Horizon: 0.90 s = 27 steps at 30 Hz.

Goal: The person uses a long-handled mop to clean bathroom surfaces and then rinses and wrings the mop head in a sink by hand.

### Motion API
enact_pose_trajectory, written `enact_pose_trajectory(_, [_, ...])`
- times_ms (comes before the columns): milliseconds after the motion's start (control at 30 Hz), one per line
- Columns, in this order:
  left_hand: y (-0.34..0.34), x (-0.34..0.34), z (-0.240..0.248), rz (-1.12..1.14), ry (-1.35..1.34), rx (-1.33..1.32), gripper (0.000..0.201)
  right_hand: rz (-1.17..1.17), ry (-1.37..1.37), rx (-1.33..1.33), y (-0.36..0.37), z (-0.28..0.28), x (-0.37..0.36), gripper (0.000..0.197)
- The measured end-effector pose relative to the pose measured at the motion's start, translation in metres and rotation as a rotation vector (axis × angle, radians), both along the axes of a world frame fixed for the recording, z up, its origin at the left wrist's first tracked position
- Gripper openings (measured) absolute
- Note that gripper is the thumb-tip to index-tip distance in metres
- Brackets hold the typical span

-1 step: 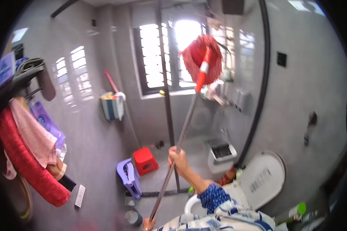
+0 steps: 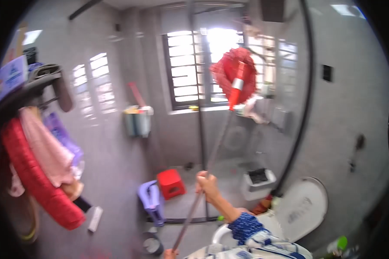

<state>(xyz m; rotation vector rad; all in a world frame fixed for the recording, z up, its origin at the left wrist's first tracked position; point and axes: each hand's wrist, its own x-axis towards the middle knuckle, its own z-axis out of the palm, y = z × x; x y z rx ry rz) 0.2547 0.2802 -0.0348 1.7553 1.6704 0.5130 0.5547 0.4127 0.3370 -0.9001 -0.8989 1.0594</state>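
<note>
Raised in front of me is a mop with a shaggy red head (image 2: 218, 75), a red and white collar and a long grey pole (image 2: 188, 222). The head is up at window height by the shower's glass; I cannot tell whether it touches the pane. My right hand (image 2: 208, 186), at the end of a blue patterned sleeve, is closed around the middle of the pole. At the bottom edge my left hand (image 2: 170, 254) shows only in part, closed at the pole's lower end. Right of my forearm stands a toilet with its white lid (image 2: 304, 211) up.
Dark frame bars (image 2: 202, 129) edge the glass. Beyond are a red stool (image 2: 171, 183), a lilac stool (image 2: 151, 200) and a white bin (image 2: 263, 190). Towels (image 2: 39, 172) hang at left under a loaded shelf (image 2: 41, 82). A grey container (image 2: 152, 244) stands low near the pole.
The whole view has shifted, so the room sits farther right and slightly lower in it. Both hands keep their hold on the mop, whose head remains raised near the window.
</note>
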Motion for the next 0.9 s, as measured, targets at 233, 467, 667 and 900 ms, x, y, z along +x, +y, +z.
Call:
enact_pose_trajectory(233, [0.043,-0.003,0.039,-0.077,-0.120,-0.249,0.037,-0.048,-0.037,0.067,0.039,0.023,-0.024,0.019])
enact_pose_trajectory(467, [0.153,0.134,0.180,-0.378,-0.176,0.068,0.048,-0.232,-0.219,0.291,0.095,0.202,0.084,0.014])
enact_pose_trajectory(667, [0.174,0.188,0.329,-0.432,-0.365,0.503,0.036,-0.511,-0.129,0.506,0.100,0.327,0.186,0.027])
enact_pose_trajectory(900, [0.166,0.094,0.167,-0.452,-0.318,0.214,0.037,-0.342,-0.117,0.408,0.105,0.228,0.105,0.027])
